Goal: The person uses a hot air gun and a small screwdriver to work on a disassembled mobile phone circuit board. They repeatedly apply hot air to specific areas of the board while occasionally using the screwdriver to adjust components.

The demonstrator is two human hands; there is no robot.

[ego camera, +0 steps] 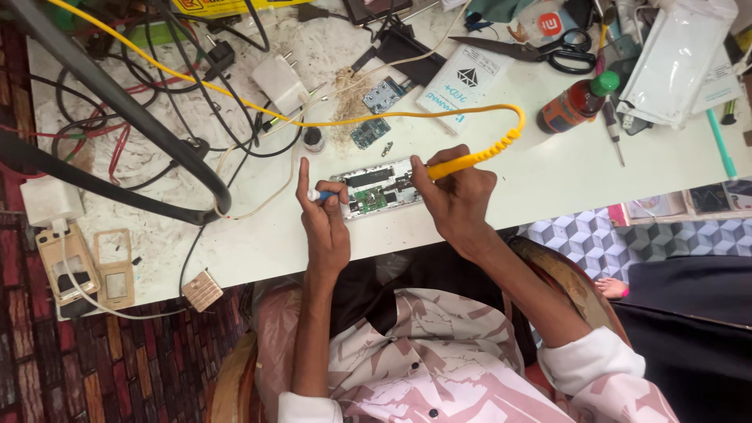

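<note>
The right hand [454, 200] is gripping a yellow soldering iron [462, 163], its fingers closed around the handle, the tip lying over an opened phone [376, 188] with its circuit board exposed. The phone is lying flat on the white table [548, 168], near its front edge. The left hand [325, 219] is pinching a small blue-and-white tool [319, 195] between thumb and fingers at the phone's left end, index finger pointing upward. The iron's yellow cable [376, 119] is arching back across the table, past two small loose circuit boards [376, 113]. Scissors [540, 51] and an orange bottle with a green cap [576, 103] are lying farther back.
</note>
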